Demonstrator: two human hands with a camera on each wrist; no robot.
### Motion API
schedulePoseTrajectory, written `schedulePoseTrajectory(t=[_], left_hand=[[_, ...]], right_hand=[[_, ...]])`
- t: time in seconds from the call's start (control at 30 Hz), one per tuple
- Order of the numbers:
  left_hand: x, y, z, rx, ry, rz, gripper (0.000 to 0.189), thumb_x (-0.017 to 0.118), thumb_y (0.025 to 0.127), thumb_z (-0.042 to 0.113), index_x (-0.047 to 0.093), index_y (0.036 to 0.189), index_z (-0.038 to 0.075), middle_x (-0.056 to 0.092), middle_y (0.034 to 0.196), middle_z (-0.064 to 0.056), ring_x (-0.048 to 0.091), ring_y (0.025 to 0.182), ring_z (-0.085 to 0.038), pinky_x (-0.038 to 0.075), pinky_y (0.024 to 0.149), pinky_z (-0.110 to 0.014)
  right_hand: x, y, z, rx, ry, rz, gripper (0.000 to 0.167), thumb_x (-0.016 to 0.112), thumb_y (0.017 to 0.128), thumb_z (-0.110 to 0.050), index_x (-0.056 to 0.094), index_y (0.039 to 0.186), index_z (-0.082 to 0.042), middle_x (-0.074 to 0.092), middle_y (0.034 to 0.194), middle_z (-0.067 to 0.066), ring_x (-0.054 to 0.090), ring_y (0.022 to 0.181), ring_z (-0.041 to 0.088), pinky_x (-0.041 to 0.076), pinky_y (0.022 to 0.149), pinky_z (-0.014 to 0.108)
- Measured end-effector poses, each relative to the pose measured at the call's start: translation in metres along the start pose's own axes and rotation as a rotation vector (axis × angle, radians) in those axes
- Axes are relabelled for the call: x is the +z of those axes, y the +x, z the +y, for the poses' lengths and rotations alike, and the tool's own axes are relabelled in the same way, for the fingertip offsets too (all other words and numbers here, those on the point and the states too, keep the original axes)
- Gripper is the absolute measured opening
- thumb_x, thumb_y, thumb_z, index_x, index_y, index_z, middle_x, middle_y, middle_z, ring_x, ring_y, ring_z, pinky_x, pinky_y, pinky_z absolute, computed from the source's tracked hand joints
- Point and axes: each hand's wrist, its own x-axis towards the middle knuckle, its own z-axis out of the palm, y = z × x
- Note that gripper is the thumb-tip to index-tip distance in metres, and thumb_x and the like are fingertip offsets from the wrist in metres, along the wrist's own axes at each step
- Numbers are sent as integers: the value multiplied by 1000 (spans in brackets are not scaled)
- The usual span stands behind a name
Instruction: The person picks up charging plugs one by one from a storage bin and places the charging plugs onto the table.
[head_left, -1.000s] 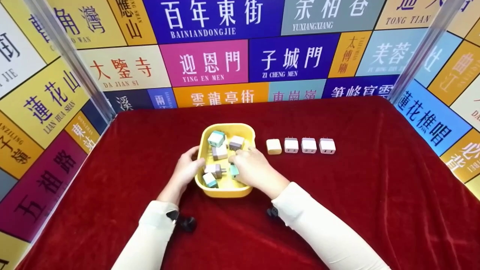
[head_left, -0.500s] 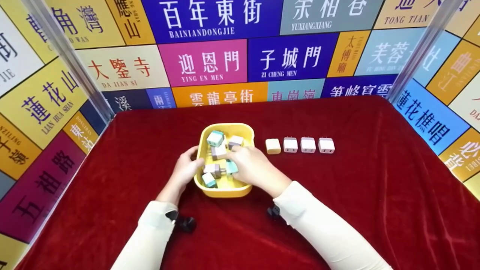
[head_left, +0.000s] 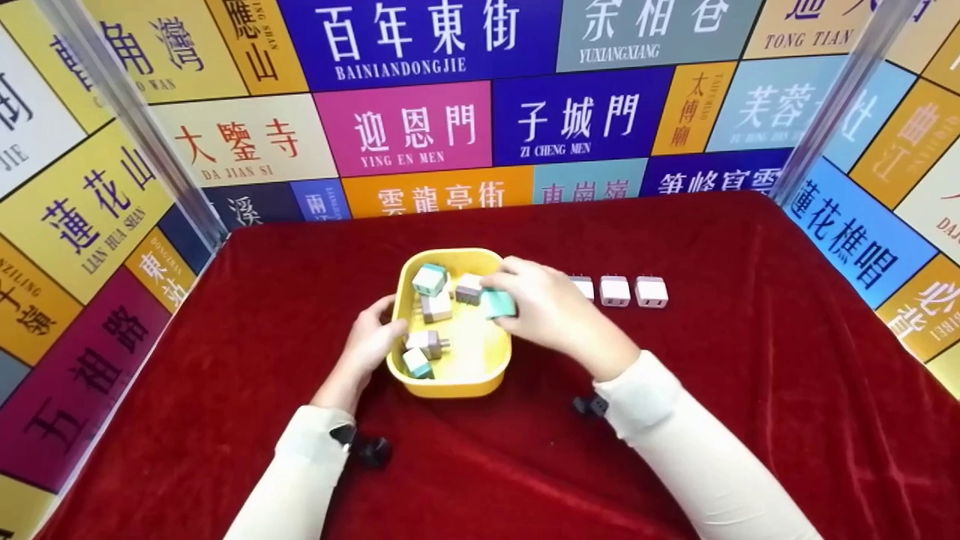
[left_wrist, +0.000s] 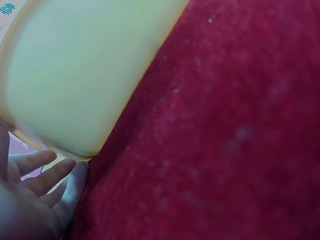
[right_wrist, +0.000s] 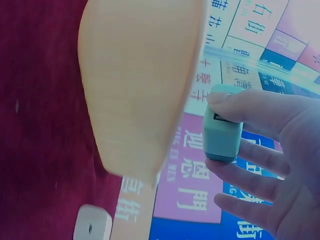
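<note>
A mint-green plug charger (head_left: 497,304) is pinched between the thumb and fingers of my right hand (head_left: 551,311), over the right rim of a yellow tub (head_left: 452,390). The right wrist view shows that same green charger (right_wrist: 222,132) raised beside the tub's wall (right_wrist: 140,90). My left hand (head_left: 373,337) holds the tub's left side, thumb at the rim; in the left wrist view its fingers touch the tub's edge (left_wrist: 75,100). Inside lie several chargers, among them a teal-and-white charger (head_left: 430,280), a grey-and-white charger (head_left: 426,343) and a white-and-teal charger (head_left: 418,362).
Right of the tub, a row of chargers stands on the red cloth (head_left: 712,360); a white-and-lilac charger (head_left: 615,291) and another white charger (head_left: 651,291) show fully. My right hand covers part of the row. Printed panels (head_left: 420,127) wall the back and sides.
The green charger has been lifted off the tub's floor, and my right hand has moved up and right with it to the rim. My left hand stays on the tub.
</note>
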Motion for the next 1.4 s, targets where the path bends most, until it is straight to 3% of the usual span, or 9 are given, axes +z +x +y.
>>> schedulePoseTrajectory(t=[0.3, 0.57, 1.07, 1.4], left_hand=[[0, -1, 1, -4, -6, -3, 59, 57, 90, 5, 58, 150, -1, 67, 127, -23, 62, 111, -29, 51, 93, -33], [1, 0, 2, 17, -5, 12, 61, 57, 87, 3, 60, 147, -2, 69, 117, -22, 61, 104, -27, 50, 87, -28], [2, 2, 1, 7, -19, 3, 60, 58, 89, 3, 58, 149, -2, 68, 122, -23, 61, 108, -28, 50, 90, -30], [1, 2, 0, 8, -10, 10, 62, 57, 87, 3, 59, 148, -1, 68, 122, -22, 61, 108, -28, 51, 91, -30]], right_hand=[[-23, -27, 28, 1, -41, 22, 44, 90, 84, -19, 78, 125, -12, 68, 113, 6, 65, 94, 26, 58, 82, 42], [-41, -58, 70, 53, -85, 32, 46, 91, 82, -18, 77, 126, -11, 69, 113, 7, 66, 93, 27, 58, 81, 45], [-79, -115, 144, 269, -84, 9, 46, 88, 83, -9, 76, 127, -7, 69, 116, 12, 65, 103, 32, 54, 92, 54], [-81, -134, 176, 361, -77, -22, 47, 87, 83, -7, 75, 128, -5, 68, 120, 15, 63, 104, 35, 52, 94, 59]])
